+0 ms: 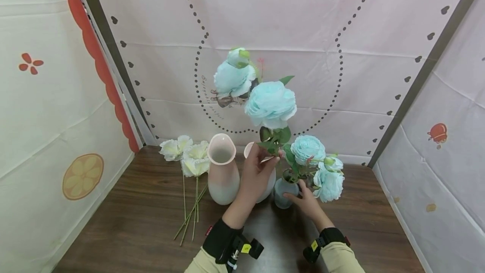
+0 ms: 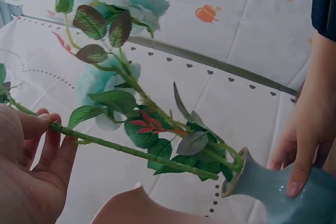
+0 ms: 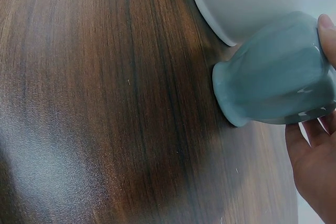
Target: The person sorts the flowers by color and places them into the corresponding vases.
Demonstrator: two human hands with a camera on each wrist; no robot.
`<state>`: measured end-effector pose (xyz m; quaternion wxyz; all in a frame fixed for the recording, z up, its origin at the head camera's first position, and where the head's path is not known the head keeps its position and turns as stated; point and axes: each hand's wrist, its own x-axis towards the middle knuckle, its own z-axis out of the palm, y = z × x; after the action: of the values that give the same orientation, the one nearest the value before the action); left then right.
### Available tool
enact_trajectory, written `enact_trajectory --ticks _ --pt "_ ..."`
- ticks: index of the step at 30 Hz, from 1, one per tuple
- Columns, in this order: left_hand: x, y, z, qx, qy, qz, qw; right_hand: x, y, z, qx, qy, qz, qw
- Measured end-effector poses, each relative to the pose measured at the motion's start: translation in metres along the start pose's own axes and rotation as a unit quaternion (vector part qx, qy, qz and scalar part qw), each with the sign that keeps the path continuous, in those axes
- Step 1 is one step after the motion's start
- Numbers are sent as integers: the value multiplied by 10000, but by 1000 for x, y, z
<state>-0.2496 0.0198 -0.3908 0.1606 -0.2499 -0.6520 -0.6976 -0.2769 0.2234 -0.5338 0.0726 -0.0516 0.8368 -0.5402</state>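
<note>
My left hand (image 1: 254, 178) pinches the green stem (image 2: 134, 151) of a light-blue artificial flower (image 1: 270, 105) between thumb and fingers. The cut end of this stem is right by the mouth of a small blue-grey vase (image 2: 275, 184), in the left wrist view. My right hand (image 1: 310, 206) grips that vase round its body, thumb on one side and fingers on the other. Another light-blue flower branch (image 1: 307, 150) stands in the vase, leaning right over my right hand. In the right wrist view the vase's base (image 3: 226, 95) is close over the wooden table.
A tall pink-and-white vase (image 1: 222, 180) stands left of my left hand, and a second pale vase (image 1: 270, 186) is partly hidden behind it. Several cream flowers (image 1: 195, 159) with long stems lie at the left of the wooden table (image 1: 125, 226). Printed cloth walls (image 1: 288, 20) enclose it.
</note>
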Motion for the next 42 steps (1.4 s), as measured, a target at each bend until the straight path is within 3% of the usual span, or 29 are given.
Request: enact_trajectory --ticks 10,17,21,28,33,39,42 --pt "4 -4 10 545 185 -105 9983 2 5 3 26 90 29 10000" --pt "8 -15 14 673 106 -79 9976 2 6 5 79 80 -54 9999" --pt "6 -23 17 996 47 47 9950 2 6 6 83 108 -105 9999" --pt "5 -31 22 1718 -131 328 9845 2 5 6 93 120 -89 9998" --pt "6 -36 29 1967 -359 83 9798 1 4 6 81 108 -79 9999" --pt "10 -44 39 2768 -623 -287 9585 -2 3 5 27 78 105 9999" --pt "12 -48 43 2953 -687 -408 9520 -2 2 6 5 57 130 9999"
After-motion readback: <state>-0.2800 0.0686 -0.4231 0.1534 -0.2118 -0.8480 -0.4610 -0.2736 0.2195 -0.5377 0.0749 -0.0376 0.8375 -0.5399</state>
